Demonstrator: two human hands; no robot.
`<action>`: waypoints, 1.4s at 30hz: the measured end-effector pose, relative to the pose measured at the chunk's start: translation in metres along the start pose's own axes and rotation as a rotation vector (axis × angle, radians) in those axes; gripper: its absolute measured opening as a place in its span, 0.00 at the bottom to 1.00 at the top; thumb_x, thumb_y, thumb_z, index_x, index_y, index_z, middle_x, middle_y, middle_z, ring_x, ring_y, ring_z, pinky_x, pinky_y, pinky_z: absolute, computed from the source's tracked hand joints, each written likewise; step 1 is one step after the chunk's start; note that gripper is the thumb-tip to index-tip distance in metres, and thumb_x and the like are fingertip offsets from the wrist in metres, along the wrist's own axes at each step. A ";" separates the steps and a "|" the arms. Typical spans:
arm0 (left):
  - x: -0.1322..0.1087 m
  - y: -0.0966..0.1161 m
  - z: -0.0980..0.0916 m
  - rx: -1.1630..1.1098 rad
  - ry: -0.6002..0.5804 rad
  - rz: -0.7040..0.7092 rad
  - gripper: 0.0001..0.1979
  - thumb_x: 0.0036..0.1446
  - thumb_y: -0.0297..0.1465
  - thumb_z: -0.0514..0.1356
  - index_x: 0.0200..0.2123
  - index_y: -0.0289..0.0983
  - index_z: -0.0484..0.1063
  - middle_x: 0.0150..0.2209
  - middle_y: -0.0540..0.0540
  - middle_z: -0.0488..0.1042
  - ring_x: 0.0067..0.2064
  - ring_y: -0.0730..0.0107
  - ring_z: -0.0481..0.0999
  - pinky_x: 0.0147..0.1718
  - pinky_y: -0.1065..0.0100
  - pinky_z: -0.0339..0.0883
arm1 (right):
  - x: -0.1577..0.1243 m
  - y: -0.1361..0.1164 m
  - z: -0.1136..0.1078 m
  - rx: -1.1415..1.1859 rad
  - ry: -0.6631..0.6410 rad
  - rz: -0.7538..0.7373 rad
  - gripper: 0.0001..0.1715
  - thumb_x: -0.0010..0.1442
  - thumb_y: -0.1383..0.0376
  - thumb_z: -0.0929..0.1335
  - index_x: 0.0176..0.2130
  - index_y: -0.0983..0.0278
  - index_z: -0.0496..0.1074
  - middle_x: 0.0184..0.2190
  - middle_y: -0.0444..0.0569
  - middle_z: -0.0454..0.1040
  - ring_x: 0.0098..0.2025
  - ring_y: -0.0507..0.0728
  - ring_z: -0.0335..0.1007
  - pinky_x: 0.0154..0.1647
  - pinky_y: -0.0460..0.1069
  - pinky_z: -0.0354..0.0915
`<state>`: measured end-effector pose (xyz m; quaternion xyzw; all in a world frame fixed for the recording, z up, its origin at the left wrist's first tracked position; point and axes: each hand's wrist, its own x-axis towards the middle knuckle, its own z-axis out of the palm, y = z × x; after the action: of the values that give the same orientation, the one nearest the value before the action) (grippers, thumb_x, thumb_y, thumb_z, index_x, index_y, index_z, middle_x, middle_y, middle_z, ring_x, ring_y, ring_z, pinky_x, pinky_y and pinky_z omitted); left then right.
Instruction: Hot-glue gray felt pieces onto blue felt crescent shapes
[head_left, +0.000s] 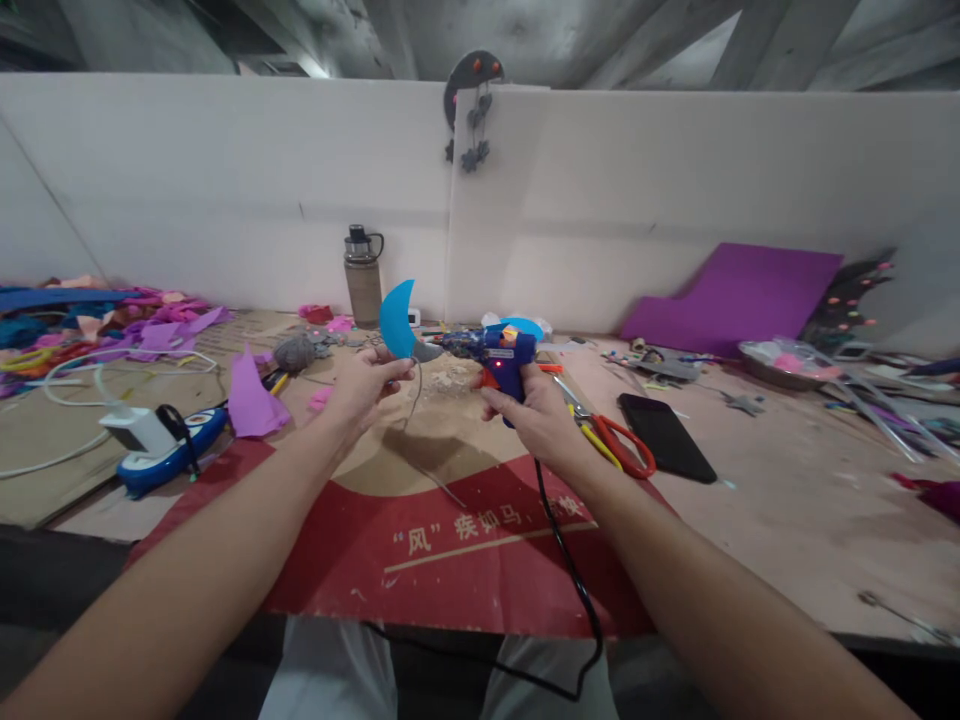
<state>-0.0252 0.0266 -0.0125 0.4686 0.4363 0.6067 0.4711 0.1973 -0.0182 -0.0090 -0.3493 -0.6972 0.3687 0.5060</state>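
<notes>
My left hand point(365, 384) is closed on the lower end of a blue crescent-shaped foam piece point(396, 318), held upright above the table. A thin wire point(417, 392) hangs from the same hand. My right hand point(534, 412) grips the handle of a blue hot glue gun point(504, 358). The gun's nozzle points left and touches or nearly touches the base of the crescent. A black cord point(570, 570) runs from the gun down over the table's front edge. Both hands hover over a red and tan cardboard sheet point(450, 545).
Red-handled scissors point(613, 440) and a black phone point(666, 436) lie right of my right hand. A water bottle point(363, 277) stands by the white back wall. Foam scraps point(150, 325) pile up at left, near a blue power strip point(161, 450). A purple sheet point(739, 295) leans at back right.
</notes>
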 end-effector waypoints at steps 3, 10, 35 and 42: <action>-0.004 0.001 0.004 0.026 -0.031 -0.005 0.15 0.33 0.30 0.71 0.26 0.35 0.71 0.26 0.49 0.73 0.27 0.75 0.72 0.25 0.72 0.58 | -0.001 0.003 0.003 -0.065 -0.047 -0.023 0.19 0.58 0.60 0.65 0.49 0.63 0.63 0.39 0.49 0.72 0.30 0.50 0.66 0.32 0.48 0.67; -0.015 0.008 0.015 0.017 -0.044 0.004 0.13 0.35 0.30 0.70 0.26 0.35 0.72 0.27 0.49 0.73 0.27 0.74 0.71 0.26 0.71 0.58 | -0.001 0.013 0.007 -0.152 -0.073 0.011 0.18 0.58 0.62 0.65 0.49 0.63 0.63 0.38 0.49 0.72 0.31 0.53 0.68 0.31 0.49 0.67; -0.011 0.002 0.012 0.072 -0.006 0.203 0.11 0.42 0.34 0.68 0.29 0.36 0.74 0.29 0.45 0.77 0.31 0.68 0.76 0.32 0.68 0.63 | -0.002 0.011 0.008 -0.331 0.001 -0.058 0.22 0.60 0.60 0.64 0.52 0.62 0.63 0.40 0.53 0.72 0.42 0.60 0.69 0.38 0.54 0.68; -0.012 0.003 0.012 0.096 -0.003 0.246 0.08 0.44 0.33 0.67 0.27 0.35 0.73 0.28 0.45 0.77 0.31 0.69 0.75 0.31 0.69 0.63 | -0.003 0.010 0.009 -0.349 -0.013 -0.051 0.20 0.60 0.61 0.64 0.51 0.63 0.64 0.39 0.53 0.72 0.40 0.59 0.69 0.39 0.55 0.67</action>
<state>-0.0124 0.0151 -0.0091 0.5416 0.4033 0.6375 0.3710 0.1907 -0.0172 -0.0212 -0.4115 -0.7624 0.2316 0.4424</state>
